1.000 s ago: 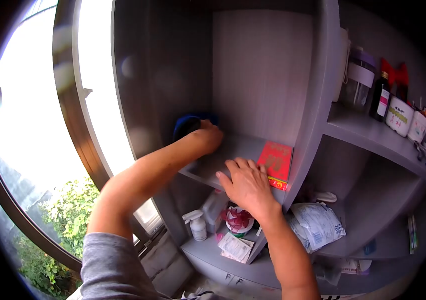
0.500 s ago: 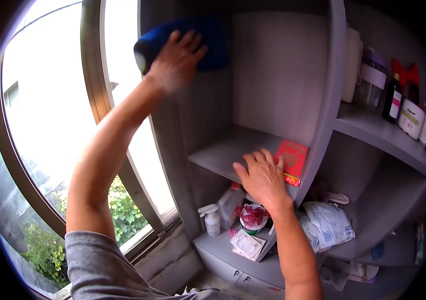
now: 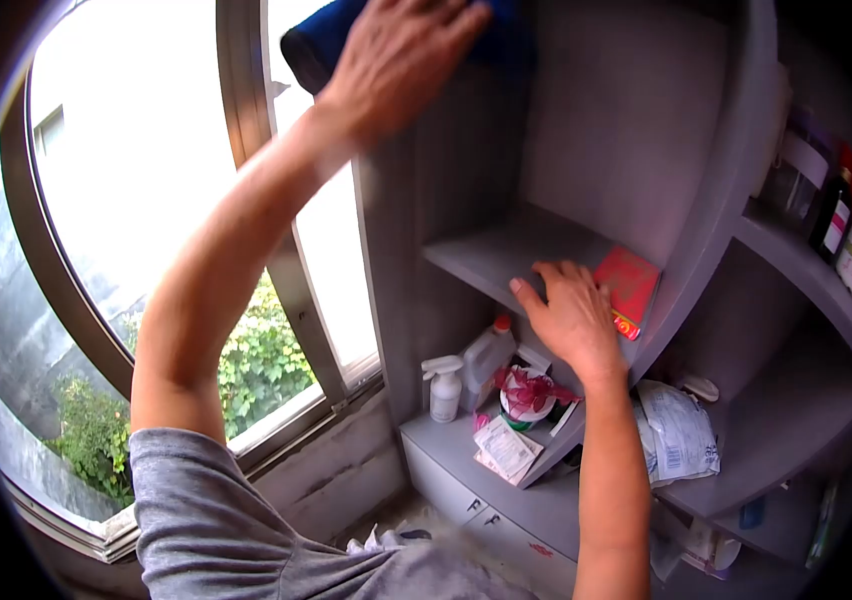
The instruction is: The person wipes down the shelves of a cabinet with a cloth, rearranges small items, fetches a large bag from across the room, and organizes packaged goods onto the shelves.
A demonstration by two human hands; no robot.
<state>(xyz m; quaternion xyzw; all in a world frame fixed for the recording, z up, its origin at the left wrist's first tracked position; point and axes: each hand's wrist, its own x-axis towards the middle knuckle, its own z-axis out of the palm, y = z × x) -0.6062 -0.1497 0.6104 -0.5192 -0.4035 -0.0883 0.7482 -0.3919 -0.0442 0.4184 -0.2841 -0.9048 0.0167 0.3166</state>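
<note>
While right hand (image 3: 571,318) rests flat, fingers spread, on shelf (image 3: 486,262) beside red packet (image 3: 628,284), left hand (image 3: 401,55) has climbed to twelve o'clock, palm pressing blue cloth (image 3: 316,45) against cabinet wall (image 3: 426,170); wiping now higher.

One head-worn view looks forward and slightly down from close range at a grey shelf unit (image 3: 586,250) filling the centre and right of the frame. A window (image 3: 146,200) takes the left side. Wide-angle distortion bends the edges, with dark corners all round.
</note>
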